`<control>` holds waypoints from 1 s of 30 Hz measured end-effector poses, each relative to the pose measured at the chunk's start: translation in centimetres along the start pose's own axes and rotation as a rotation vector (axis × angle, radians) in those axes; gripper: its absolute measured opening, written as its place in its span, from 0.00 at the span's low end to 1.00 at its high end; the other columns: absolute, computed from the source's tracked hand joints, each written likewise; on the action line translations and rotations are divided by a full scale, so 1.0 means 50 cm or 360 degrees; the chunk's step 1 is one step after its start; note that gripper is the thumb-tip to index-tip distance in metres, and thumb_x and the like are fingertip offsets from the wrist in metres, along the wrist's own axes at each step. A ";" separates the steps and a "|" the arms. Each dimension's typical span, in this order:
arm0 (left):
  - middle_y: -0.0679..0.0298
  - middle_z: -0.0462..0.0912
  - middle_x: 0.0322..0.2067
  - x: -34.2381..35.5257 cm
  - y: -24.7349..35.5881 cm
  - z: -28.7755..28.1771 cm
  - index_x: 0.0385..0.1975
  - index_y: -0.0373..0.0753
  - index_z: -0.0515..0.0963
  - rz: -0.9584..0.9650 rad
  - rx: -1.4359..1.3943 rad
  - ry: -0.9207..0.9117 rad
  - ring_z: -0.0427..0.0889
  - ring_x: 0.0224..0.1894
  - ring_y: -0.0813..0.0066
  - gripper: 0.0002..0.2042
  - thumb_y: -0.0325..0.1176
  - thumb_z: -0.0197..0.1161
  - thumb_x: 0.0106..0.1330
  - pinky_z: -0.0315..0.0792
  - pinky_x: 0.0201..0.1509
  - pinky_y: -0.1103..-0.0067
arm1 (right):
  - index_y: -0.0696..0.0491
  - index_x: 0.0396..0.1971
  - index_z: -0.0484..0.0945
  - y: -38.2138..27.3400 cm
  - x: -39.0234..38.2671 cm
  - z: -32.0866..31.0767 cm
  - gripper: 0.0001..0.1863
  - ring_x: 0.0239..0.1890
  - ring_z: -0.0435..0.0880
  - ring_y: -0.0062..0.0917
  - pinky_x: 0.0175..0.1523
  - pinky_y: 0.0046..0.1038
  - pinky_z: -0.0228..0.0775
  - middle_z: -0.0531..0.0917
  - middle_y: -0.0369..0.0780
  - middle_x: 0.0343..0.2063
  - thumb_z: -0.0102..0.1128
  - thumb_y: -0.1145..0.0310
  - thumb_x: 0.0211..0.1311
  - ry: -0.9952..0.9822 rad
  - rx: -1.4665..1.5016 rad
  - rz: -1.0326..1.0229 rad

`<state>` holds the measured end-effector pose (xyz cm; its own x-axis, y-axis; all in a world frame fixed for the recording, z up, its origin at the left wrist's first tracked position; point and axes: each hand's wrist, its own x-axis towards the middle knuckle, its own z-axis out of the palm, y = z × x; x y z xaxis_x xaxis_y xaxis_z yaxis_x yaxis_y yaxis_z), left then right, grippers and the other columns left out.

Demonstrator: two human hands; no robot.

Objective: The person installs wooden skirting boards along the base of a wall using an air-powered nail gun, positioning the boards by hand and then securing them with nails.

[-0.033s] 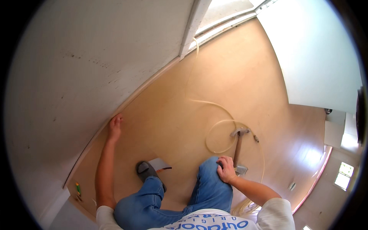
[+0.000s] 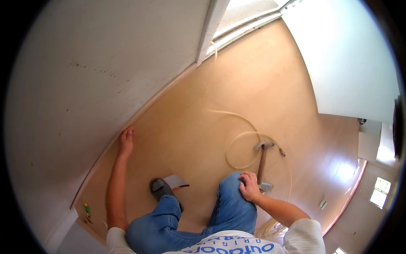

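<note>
My left hand [image 2: 126,142] reaches down to the foot of the wall, its fingertips against the thin wooden baseboard strip [image 2: 156,98]. The fingers are slightly bent, and their tips are partly hidden. My right hand [image 2: 249,185] lies over my bent knee in blue jeans [image 2: 230,188], fingers loosely spread with nothing in them. Just beyond it, a hammer [image 2: 262,163] with a brown handle rests on the wood-coloured floor, its grey head pointing away from me. Beside the handle's near end lies a silvery box-like object [image 2: 266,186].
A pale air hose [image 2: 228,112] loops around the hammer and runs to the doorway. A grey flat piece [image 2: 175,180] lies beside my dark slipper [image 2: 159,189]. A green-handled tool [image 2: 86,208] lies at the lower left. A white panel [image 2: 344,63] stands at right.
</note>
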<state>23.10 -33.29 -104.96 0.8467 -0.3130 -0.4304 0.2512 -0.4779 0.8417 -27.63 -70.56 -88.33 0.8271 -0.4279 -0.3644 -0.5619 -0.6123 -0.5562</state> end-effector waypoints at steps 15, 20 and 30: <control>0.56 0.84 0.55 -0.158 0.102 -0.039 0.64 0.35 0.75 -0.0085 0.0766 -0.0094 0.82 0.55 0.64 0.20 0.36 0.60 0.76 0.76 0.60 0.70 | 0.50 0.45 0.79 0.014 -0.003 -0.016 0.15 0.59 0.71 0.43 0.65 0.42 0.64 0.77 0.42 0.53 0.60 0.68 0.57 0.0030 0.0024 -0.0004; 0.48 0.82 0.58 -0.259 0.171 -0.049 0.66 0.34 0.72 -0.0186 0.1316 -0.0253 0.80 0.62 0.54 0.22 0.32 0.58 0.74 0.72 0.66 0.66 | 0.50 0.44 0.79 0.013 -0.023 -0.014 0.14 0.59 0.72 0.43 0.65 0.43 0.64 0.78 0.43 0.52 0.60 0.68 0.57 0.0082 0.0051 -0.0033; 0.52 0.86 0.50 -0.541 0.078 -0.153 0.59 0.34 0.77 -0.0147 0.1069 -0.0324 0.86 0.51 0.63 0.20 0.35 0.66 0.70 0.79 0.55 0.70 | 0.52 0.45 0.81 0.074 -0.029 0.041 0.14 0.55 0.76 0.45 0.61 0.44 0.69 0.80 0.46 0.50 0.58 0.67 0.60 0.0225 0.0172 0.0141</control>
<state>4.78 -20.41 -87.56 0.7149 -0.3627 -0.5978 -0.0814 -0.8923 0.4441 -30.89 -70.87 -91.38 0.7598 -0.5708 -0.3111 -0.6212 -0.4963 -0.6065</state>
